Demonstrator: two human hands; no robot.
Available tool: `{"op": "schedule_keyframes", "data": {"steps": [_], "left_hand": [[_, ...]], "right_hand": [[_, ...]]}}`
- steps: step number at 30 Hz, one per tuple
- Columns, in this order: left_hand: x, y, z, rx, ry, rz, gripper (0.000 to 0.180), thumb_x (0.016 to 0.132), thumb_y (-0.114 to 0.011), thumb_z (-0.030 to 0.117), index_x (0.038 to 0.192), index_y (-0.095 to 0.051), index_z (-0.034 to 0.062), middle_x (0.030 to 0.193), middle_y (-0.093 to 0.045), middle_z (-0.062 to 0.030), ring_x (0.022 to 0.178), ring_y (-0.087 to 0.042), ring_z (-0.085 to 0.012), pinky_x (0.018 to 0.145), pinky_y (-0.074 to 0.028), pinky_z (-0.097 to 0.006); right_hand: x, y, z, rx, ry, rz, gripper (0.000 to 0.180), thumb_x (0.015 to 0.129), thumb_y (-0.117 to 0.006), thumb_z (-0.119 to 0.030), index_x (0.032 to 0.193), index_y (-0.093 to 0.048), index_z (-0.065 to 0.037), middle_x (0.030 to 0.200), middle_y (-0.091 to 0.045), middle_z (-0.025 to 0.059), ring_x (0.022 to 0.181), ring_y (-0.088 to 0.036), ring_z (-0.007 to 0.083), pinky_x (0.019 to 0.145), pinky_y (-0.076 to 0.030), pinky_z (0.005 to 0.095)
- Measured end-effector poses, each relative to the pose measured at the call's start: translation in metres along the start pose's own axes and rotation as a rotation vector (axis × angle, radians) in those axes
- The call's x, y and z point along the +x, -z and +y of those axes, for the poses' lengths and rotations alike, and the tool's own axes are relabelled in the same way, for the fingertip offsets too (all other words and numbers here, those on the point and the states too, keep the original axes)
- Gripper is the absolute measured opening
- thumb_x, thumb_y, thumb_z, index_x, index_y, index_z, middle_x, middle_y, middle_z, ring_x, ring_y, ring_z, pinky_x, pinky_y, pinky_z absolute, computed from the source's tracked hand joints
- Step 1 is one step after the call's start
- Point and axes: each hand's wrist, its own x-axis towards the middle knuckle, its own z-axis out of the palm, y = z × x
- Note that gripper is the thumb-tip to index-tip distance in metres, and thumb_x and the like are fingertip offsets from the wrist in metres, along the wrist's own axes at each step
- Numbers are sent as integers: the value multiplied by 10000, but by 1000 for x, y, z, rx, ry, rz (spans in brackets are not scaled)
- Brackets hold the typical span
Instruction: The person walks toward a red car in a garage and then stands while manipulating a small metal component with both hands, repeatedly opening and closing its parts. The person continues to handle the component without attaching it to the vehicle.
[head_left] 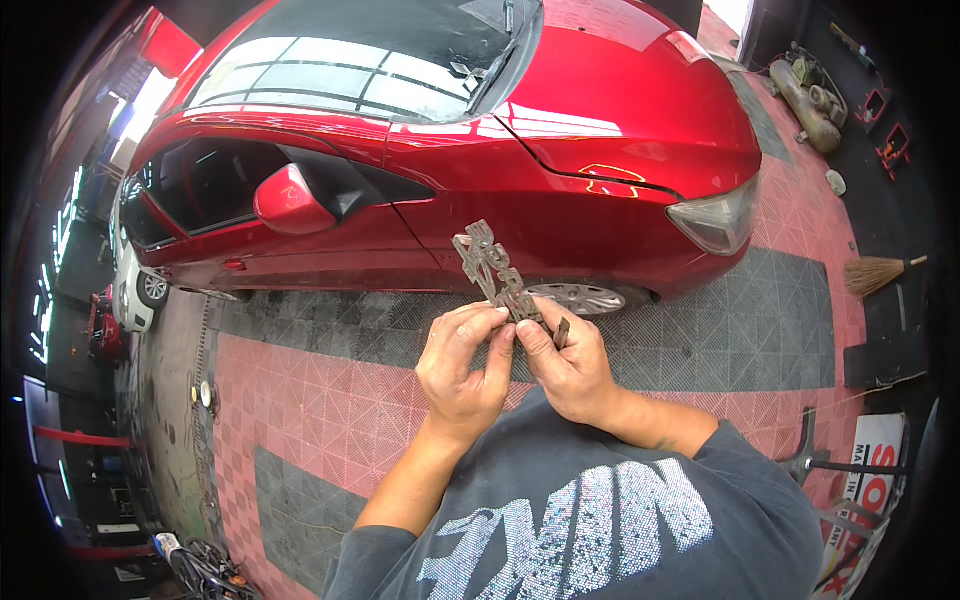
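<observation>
A thin, grey-brown car badge (490, 265) with cut-out letter-like shapes is held up in front of me, slanting up and to the left. My left hand (462, 368) pinches its lower part between thumb and fingertips. Close beside it, my right hand (568, 368) is closed on the badge's lower right end, thumb on the near side. A short dark strip shows by the right fingers; whether it belongs to the badge I cannot tell. Beyond both hands stands a red car (610, 235), its front wheel (575, 297) behind the badge.
The car's side mirror (290, 200) juts out to the left of the badge. Red and grey tiles (310, 400) cover the floor. At the right wall are a broom (880, 274) and a tank-shaped compressor (806, 105). A white car (135, 285) stands far left.
</observation>
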Motion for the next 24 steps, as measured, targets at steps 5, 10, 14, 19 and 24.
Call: {"op": "schedule_keyframes", "data": {"steps": [5, 10, 14, 19, 24], "left_hand": [[2, 1, 4, -62, 66, -58, 178, 930, -822, -25, 1080, -732, 8, 1064, -755, -144, 904, -739, -254, 798, -609, -366], [2, -3, 2, -67, 46, -85, 193, 912, -834, -33, 1065, -717, -12, 1027, -741, -146, 869, -729, -252, 755, -608, -359], [-6, -5, -5, -86, 18, -1, 222, 905, -853, -19, 1087, -726, -1, 1060, -761, -160, 885, -751, -262, 762, -614, -360], [-3, -3, 6, -131, 110, 81, 251, 895, -871, -8, 1113, -750, 12, 1099, -788, -177, 967, -785, -288, 806, -633, -363], [1, 2, 2, 24, -34, 30, 229, 892, -860, -25, 1092, -755, 2, 1109, -797, -175, 958, -789, -281, 816, -639, -367]], "right_hand": [[-2, -1, 0, -32, 42, 21, 329, 1157, -628, -182, 1388, -693, 43, 1102, -821, 132, 1023, -763, 158, 890, -599, 329], [-5, 1, 7, -31, 34, 33, 326, 1163, -617, -179, 1384, -693, 49, 1083, -811, 99, 985, -734, 136, 885, -591, 312], [-2, 2, 9, 91, 2, -10, 325, 1177, -599, -200, 1382, -702, 30, 1070, -800, 54, 883, -679, 88, 803, -561, 269], [0, 3, 6, 278, -121, -57, 315, 1190, -579, -212, 1380, -711, 2, 1070, -789, 7, 759, -554, 13, 680, -472, 215], [0, -2, 5, 161, -29, -18, 327, 1183, -593, -216, 1394, -702, 8, 1041, -795, 24, 784, -605, 42, 705, -514, 245]]}}
